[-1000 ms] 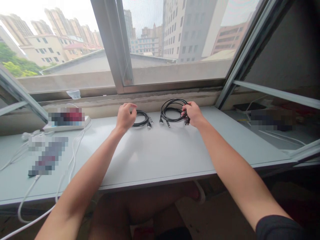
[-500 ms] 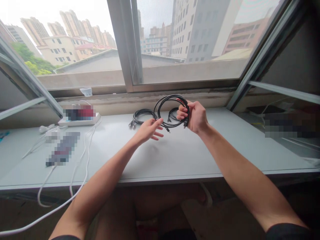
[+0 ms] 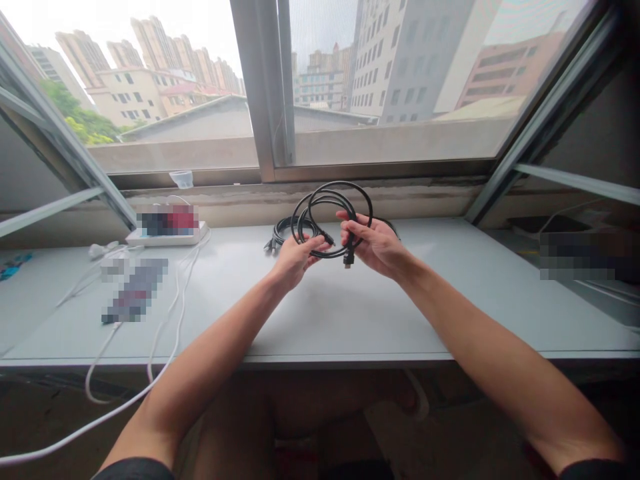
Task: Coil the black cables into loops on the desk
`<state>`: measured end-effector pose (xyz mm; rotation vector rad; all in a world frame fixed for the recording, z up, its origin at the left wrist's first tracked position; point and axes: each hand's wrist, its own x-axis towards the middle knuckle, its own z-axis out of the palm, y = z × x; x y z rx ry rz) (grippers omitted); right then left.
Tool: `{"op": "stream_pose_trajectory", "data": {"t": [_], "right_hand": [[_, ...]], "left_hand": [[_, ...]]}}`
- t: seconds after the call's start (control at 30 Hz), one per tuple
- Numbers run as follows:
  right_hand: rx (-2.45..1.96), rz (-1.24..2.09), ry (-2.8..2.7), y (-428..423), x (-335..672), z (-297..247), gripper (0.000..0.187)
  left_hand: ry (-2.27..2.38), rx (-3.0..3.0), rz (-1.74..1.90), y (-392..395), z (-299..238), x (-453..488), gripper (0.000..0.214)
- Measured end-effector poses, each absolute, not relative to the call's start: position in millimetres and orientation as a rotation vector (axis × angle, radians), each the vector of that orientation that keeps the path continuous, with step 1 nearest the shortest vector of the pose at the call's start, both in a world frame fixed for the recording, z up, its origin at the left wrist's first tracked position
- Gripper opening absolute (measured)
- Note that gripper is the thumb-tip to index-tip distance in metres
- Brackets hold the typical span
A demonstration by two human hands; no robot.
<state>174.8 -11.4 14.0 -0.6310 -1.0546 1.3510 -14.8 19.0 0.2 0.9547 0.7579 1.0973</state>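
A coiled black cable [image 3: 336,195] is held up above the grey desk [image 3: 320,313], its loops standing upright. My right hand [image 3: 376,245] grips the coil's lower right part, with a plug hanging below the fingers. My left hand [image 3: 296,257] pinches the coil's lower left part near another plug. A second coiled black cable [image 3: 281,230] lies flat on the desk just behind my left hand. A part of a third black cable [image 3: 393,227] shows behind my right hand.
A white power strip [image 3: 167,235] sits at the back left, with white cords [image 3: 165,320] trailing over the desk's front edge. A small clear cup [image 3: 182,179] stands on the window ledge. Window frames [image 3: 265,93] rise behind the desk. More items lie at the far right.
My right hand lifted the coiled black cable off the desk and brought it toward me. My left hand left the other coil and took hold of the lifted one.
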Motion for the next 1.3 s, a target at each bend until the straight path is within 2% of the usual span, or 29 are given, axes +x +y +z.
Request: {"op": "stream_pose_trajectory", "data": {"t": [0.13, 0.33, 0.57, 0.7, 1.0, 1.3], "right_hand": [[-0.709, 1.360, -1.023, -6.3, 173.0, 5.0, 0.030], [-0.745, 1.280, -0.986, -3.0, 175.8, 3.5, 0.029], [-0.737, 1.183, -0.948, 0.1, 170.3, -2.4, 0.037], [-0.810, 1.166, -0.927, 0.9, 170.1, -4.9, 0.040], [-0.901, 1.269, -0.890, -4.2, 169.4, -1.6, 0.031], [-0.780, 1.357, -0.990, -16.6, 177.2, 15.3, 0.030]], "left_hand": [[0.731, 0.969, 1.123, 20.3, -0.4, -16.8, 0.050], [0.666, 1.056, 1.012, 12.5, 7.4, -16.7, 0.050], [0.619, 1.105, 0.958, 5.2, 7.6, -15.4, 0.063], [0.569, 1.138, 0.889, 3.7, 6.6, -15.9, 0.061], [0.632, 1.193, 0.873, 8.4, 4.7, -21.5, 0.065], [0.655, 1.232, 0.801, 14.4, 4.0, -31.0, 0.040]]}}
